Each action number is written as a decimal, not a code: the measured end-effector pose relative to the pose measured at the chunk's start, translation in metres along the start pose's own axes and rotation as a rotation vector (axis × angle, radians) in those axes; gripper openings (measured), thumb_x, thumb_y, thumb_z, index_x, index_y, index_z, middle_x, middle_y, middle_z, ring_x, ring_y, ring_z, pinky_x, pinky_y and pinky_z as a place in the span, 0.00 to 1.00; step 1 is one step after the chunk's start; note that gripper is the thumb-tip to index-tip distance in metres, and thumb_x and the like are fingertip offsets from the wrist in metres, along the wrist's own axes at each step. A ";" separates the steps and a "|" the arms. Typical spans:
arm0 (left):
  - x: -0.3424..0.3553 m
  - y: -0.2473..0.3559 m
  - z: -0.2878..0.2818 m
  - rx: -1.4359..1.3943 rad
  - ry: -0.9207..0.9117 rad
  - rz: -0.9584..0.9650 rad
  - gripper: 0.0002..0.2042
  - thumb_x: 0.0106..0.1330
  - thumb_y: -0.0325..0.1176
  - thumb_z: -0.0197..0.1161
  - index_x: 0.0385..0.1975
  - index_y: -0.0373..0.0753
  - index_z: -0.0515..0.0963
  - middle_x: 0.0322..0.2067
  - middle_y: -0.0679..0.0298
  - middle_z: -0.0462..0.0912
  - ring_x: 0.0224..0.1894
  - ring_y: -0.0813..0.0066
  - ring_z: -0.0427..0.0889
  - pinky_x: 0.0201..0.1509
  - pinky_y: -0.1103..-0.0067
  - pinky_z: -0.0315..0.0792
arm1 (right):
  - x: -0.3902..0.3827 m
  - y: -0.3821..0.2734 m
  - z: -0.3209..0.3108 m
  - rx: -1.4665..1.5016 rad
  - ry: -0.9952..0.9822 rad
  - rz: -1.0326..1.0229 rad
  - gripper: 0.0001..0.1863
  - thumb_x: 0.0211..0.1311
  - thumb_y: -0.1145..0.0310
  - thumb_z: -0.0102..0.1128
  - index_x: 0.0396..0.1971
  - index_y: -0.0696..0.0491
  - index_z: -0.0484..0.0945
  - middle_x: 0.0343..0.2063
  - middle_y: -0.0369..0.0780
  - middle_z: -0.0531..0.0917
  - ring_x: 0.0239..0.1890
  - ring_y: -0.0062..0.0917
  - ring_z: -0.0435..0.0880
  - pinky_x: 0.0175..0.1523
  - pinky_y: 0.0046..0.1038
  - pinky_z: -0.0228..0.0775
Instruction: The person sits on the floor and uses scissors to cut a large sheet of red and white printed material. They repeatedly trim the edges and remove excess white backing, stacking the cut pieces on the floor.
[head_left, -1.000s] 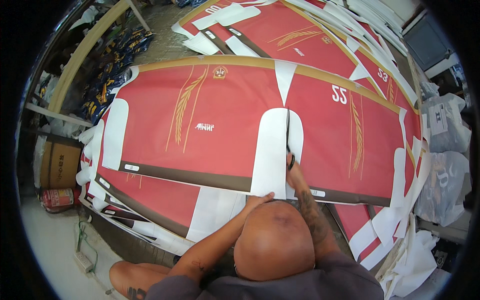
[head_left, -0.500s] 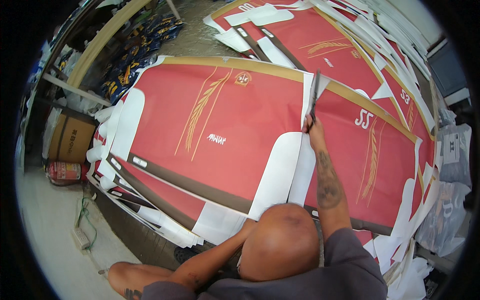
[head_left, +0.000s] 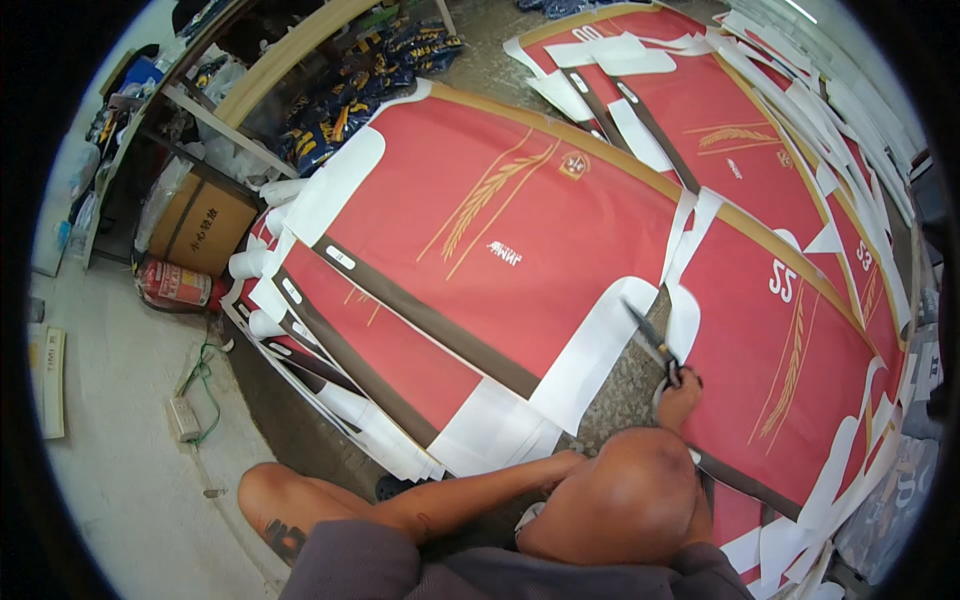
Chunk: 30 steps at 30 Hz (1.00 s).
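Observation:
My right hand (head_left: 680, 398) is closed round the handles of a pair of scissors (head_left: 650, 332), beside my raised knee. The blades point away and to the left, over the white margin of a large red printed sheet (head_left: 480, 230). That sheet has a gold wheat-ear design and a dark brown band. To its right lies a second red sheet (head_left: 760, 350) with a white number. White strips (head_left: 685, 240) run between the two, and a gap shows bare floor near the scissors. My left hand (head_left: 566, 464) is mostly hidden behind the knee, its fingers out of sight.
More red sheets and white offcuts (head_left: 800, 90) lie at the far right. Rolled white ends (head_left: 250, 264) stick out on the left, near a cardboard box (head_left: 200, 220) and a fire extinguisher (head_left: 176, 284). A power strip (head_left: 183, 419) sits on the floor. Dark blue bags (head_left: 340, 110) lie behind.
My right hand has drawn the scissors back from the sheets' far edge toward my knee. The white margin between the sheets has parted, baring floor. The whole view has shifted.

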<state>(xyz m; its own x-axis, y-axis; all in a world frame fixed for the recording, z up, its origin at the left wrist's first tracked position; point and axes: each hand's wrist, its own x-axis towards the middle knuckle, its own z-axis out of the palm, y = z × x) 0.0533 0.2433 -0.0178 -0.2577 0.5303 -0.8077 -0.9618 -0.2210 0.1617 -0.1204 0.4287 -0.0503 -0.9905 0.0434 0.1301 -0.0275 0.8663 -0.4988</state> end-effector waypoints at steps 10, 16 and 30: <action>0.048 0.069 0.075 -0.224 0.321 0.939 0.45 0.63 0.45 0.63 0.69 0.38 0.35 0.64 0.49 0.58 0.59 0.61 0.69 0.56 0.70 0.70 | 0.108 -0.230 -0.014 1.431 -1.111 0.022 0.09 0.52 0.73 0.65 0.29 0.56 0.73 0.43 0.46 0.82 0.38 0.23 0.83 0.40 0.23 0.72; 0.008 0.136 -0.089 -0.644 0.478 1.117 0.15 0.62 0.31 0.62 0.47 0.39 0.71 0.39 0.64 0.75 0.39 0.72 0.75 0.37 0.73 0.69 | 0.062 -0.231 -0.048 1.214 -1.462 -0.084 0.11 0.58 0.68 0.66 0.31 0.55 0.72 0.40 0.48 0.83 0.40 0.27 0.84 0.45 0.26 0.76; -0.159 0.118 -0.325 -0.564 1.338 0.909 0.24 0.60 0.31 0.62 0.56 0.31 0.67 0.51 0.52 0.75 0.50 0.57 0.77 0.52 0.61 0.73 | 0.102 -0.017 -0.067 0.512 -0.316 -0.022 0.11 0.52 0.72 0.64 0.38 0.55 0.80 0.28 0.41 0.82 0.32 0.30 0.81 0.38 0.30 0.71</action>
<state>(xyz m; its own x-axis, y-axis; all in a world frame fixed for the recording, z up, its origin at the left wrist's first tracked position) 0.0110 -0.1332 -0.0544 -0.1284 -0.8566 -0.4997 -0.3364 -0.4364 0.8345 -0.2119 0.4518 0.0291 -0.9787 -0.1901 -0.0769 -0.0319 0.5118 -0.8585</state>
